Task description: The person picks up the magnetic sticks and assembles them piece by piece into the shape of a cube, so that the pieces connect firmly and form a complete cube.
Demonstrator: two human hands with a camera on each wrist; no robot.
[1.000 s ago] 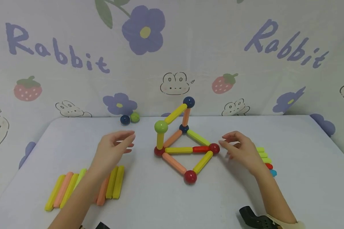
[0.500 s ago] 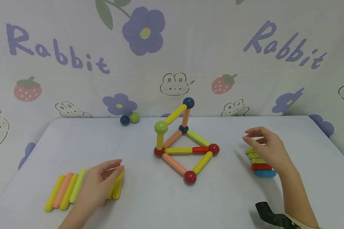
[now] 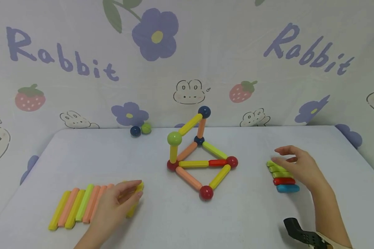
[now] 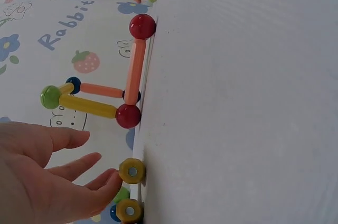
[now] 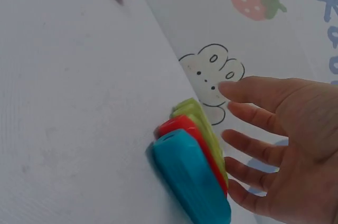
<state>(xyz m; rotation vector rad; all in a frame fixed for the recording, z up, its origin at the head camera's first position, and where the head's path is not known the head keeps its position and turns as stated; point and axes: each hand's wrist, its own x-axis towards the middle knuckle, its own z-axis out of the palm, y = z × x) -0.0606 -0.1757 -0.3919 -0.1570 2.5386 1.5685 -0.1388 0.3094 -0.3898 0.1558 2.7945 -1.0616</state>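
Note:
My left hand (image 3: 113, 204) is over the right end of a row of coloured sticks (image 3: 71, 209). In the left wrist view its thumb stands apart, and a fingertip touches or nearly touches the end of a yellow stick (image 4: 132, 171). A second yellow stick (image 4: 129, 211) lies beside that one. My right hand (image 3: 303, 167) hovers over a small stack of short sticks, several green (image 3: 275, 168), one red (image 3: 283, 181) and one blue (image 3: 288, 188). Its fingers (image 5: 253, 145) are relaxed, with nothing between them in the right wrist view.
A stick-and-ball frame (image 3: 193, 164) stands mid-table, with red balls (image 3: 206, 193) at its base and a green ball (image 3: 174, 138) and dark blue ball (image 3: 204, 112) on top. A loose blue ball (image 3: 135, 131) and green ball (image 3: 146, 128) lie at the back edge.
My left hand has come down from beside the frame to the stick row, and the end yellow stick has shifted right. My right hand has moved right, away from the frame, to the short sticks.

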